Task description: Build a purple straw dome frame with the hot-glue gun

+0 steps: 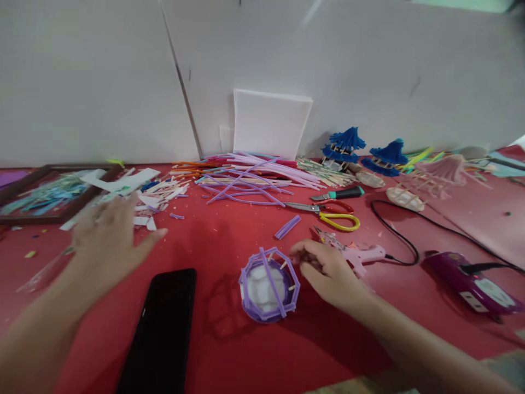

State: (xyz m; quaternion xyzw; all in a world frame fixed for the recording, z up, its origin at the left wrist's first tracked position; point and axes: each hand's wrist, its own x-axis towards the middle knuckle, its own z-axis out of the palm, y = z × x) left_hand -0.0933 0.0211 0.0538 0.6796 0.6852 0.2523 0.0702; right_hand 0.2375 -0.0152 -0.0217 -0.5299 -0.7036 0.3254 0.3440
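Note:
A small round frame of purple sticks (296,295) stands on the red tabletop, with a white base inside and one purple stick laid across its top. Pale short posts show between its rings. Just right of its rim is my right hand (328,273), fingers curled in; whether they touch the frame or pinch something is hidden. My left hand (106,235) is blurred over the paper scraps (141,180) at the left, thumb apart and fingers stretched out. Beyond the frame lies a short purple strip (287,227). A pink glue gun (365,254) rests behind my right hand.
A black phone (164,328) lies front left. Scissors (328,212), a cutter knife (344,193) and colored sticks (246,178) lie farther back. White sheets (270,123) lean on the wall. Small blue-roofed models (346,145) stand back right, near a purple box (467,284) with a cord.

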